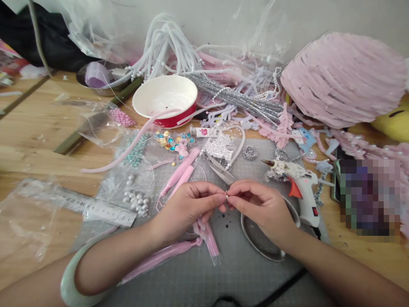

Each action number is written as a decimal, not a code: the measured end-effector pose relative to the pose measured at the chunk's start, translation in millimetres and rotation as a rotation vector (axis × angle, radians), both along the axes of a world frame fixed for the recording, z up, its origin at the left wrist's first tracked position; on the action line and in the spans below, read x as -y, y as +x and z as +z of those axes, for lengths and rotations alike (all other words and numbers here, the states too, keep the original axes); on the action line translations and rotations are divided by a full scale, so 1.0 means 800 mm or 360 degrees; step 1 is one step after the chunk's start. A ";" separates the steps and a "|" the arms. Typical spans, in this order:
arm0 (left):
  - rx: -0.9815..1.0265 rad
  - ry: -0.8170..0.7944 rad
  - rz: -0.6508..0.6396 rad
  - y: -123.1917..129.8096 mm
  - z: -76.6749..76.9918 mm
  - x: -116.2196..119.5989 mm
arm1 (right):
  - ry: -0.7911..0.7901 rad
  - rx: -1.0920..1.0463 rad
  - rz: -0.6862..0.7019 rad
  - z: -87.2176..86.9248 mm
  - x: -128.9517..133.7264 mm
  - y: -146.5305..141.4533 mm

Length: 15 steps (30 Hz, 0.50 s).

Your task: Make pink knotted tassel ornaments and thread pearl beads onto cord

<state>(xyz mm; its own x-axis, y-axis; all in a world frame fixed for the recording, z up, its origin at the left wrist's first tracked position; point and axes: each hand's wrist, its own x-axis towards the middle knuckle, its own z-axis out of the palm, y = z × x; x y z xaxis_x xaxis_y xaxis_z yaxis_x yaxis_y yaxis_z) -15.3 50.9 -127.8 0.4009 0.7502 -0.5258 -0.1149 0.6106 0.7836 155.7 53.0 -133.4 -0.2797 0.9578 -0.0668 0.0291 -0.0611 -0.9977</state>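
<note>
Above the grey cutting mat (252, 281), my left hand (201, 199) and my right hand (260, 204) meet fingertip to fingertip. Both are closed in a pinch on one tiny pale bead (226, 196), mostly covered by the fingers. Just beyond them lie the scissor blades (222, 170). A metal-rimmed ring shape (247, 236) shows beneath my right hand, partly hidden by it. Under and beside my left hand are pink tassels (209, 241). White pearl beads (220, 147) in a clear bag lie behind the scissors, with a lighter (203, 132) beside them.
A glue gun (300, 183) and a phone (335, 187) lie to the right. On the left are a steel ruler (96, 207) and silver beads (137, 202). Farther back stand a red-and-white paper bowl (164, 100), silver pipe cleaners (239, 98) and a large pink fuzzy bundle (345, 81).
</note>
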 end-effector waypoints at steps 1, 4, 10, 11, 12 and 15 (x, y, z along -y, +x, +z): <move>0.0006 0.0002 -0.0003 0.000 0.000 0.000 | 0.0030 0.0033 0.0005 0.000 0.000 0.000; 0.0011 0.0009 -0.0001 0.000 0.001 0.000 | 0.0139 0.0152 0.0041 -0.002 0.002 0.001; 0.0025 0.0038 -0.0012 0.000 0.001 0.000 | 0.0077 0.0138 0.0060 -0.003 0.003 0.001; 0.0019 0.0034 -0.0013 0.000 0.001 0.000 | 0.0054 0.0115 0.0061 -0.004 0.003 0.000; 0.0012 0.0031 -0.0014 0.000 0.001 0.000 | 0.0038 0.0092 0.0060 -0.004 0.003 0.000; -0.0007 0.0026 -0.0016 0.000 0.001 0.001 | -0.0030 0.0035 0.0041 -0.004 0.003 -0.001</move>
<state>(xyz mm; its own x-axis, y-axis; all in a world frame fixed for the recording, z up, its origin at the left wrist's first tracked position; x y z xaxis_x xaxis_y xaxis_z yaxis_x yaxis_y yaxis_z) -14.9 50.5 -127.1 0.4060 0.7547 -0.5154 -0.1053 0.5988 0.7939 154.6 50.4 -136.7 -0.3026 0.9487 -0.0914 0.0526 -0.0791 -0.9955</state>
